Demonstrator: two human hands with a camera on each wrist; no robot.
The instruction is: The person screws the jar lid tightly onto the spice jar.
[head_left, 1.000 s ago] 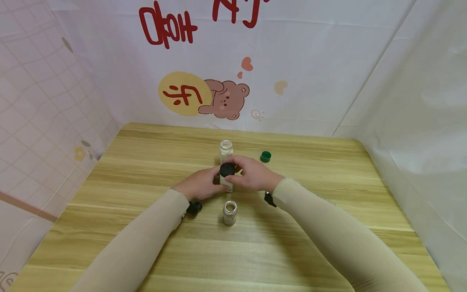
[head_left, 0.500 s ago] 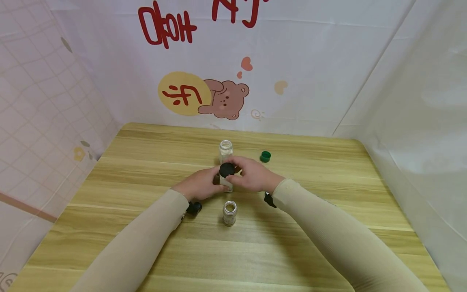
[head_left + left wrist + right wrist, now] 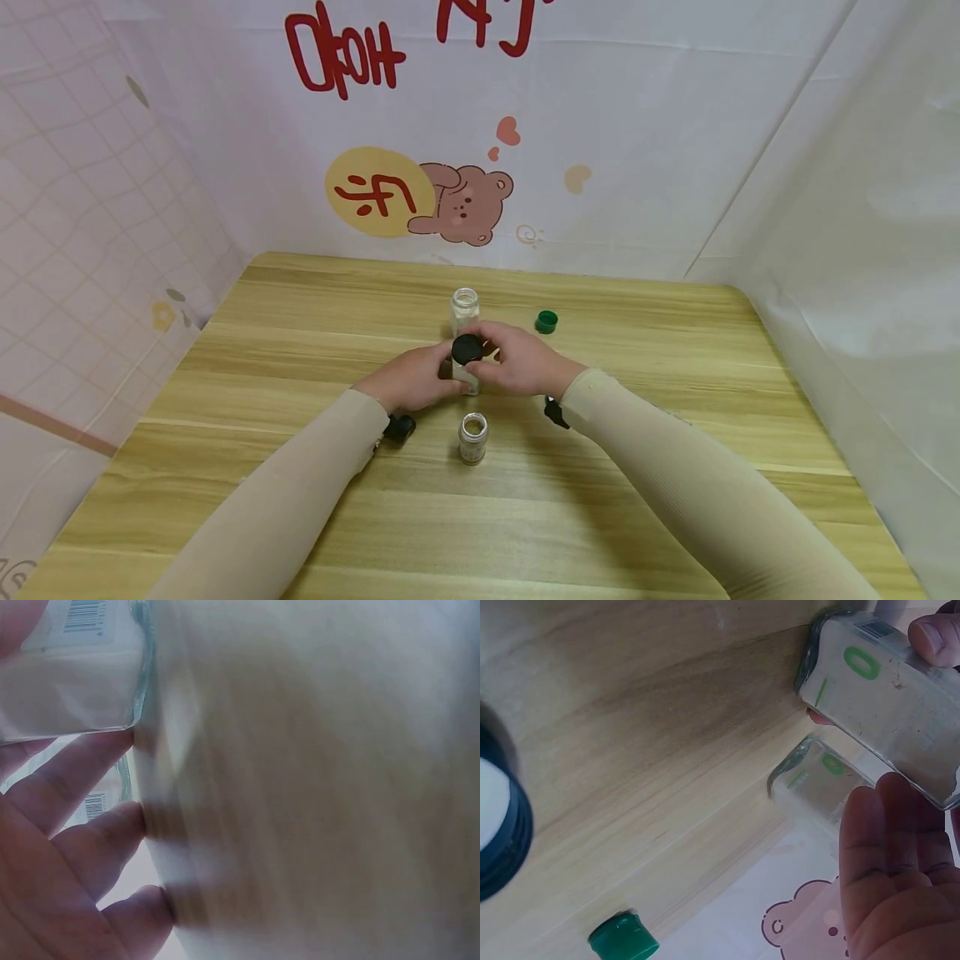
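Note:
Both hands meet at a square glass jar (image 3: 881,682) of pale powder, with a green mark and a barcode on its side. My left hand (image 3: 411,379) grips the body, its thumb showing on the glass in the right wrist view. On top of the jar sits a round black lid (image 3: 468,349), which my right hand (image 3: 519,360) pinches between thumb and fingers. A similar square glass jar (image 3: 464,310), uncapped, stands just behind. In front is a smaller round jar (image 3: 472,439), also uncapped, with its contents hard to make out.
A green cap (image 3: 547,322) lies on the wooden table (image 3: 637,333) at the back right. At the left edge of the right wrist view is a dark cap (image 3: 510,832) with a white inside. A printed white cloth (image 3: 622,108) hangs behind the table.

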